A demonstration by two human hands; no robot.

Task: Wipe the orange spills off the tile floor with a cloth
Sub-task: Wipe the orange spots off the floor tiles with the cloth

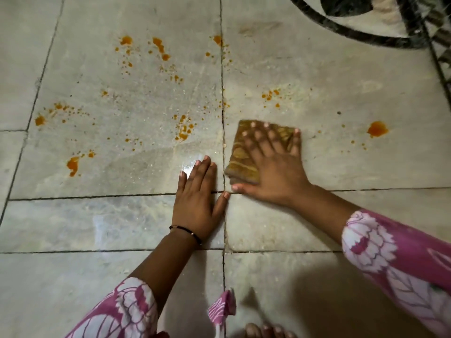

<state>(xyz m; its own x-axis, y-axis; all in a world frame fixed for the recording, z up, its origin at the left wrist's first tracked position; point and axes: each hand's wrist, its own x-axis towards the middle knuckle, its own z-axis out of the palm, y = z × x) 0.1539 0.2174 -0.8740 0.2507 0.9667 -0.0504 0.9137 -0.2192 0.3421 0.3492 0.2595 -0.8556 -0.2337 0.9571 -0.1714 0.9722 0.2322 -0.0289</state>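
Observation:
A folded brown-and-yellow patterned cloth (240, 158) lies flat on the pale tile floor (341, 76), just right of a grout line. My right hand (273, 164) presses down on it with fingers spread straight. My left hand (197, 203) rests flat on the floor beside the cloth, fingers straight, a thin black bracelet at the wrist. Orange spills dot the tiles: a round blob (377, 129) to the right of the cloth, small drops (269, 95) just beyond it, a cluster (183, 129) to its left, and blobs at the far left (72, 165) and far top (159, 46).
A dark curved inlay pattern (366, 32) crosses the floor at the top right. Toes (266, 331) and a pink flowered garment hem (223, 308) show at the bottom edge. Dark grout lines split the floor into large tiles.

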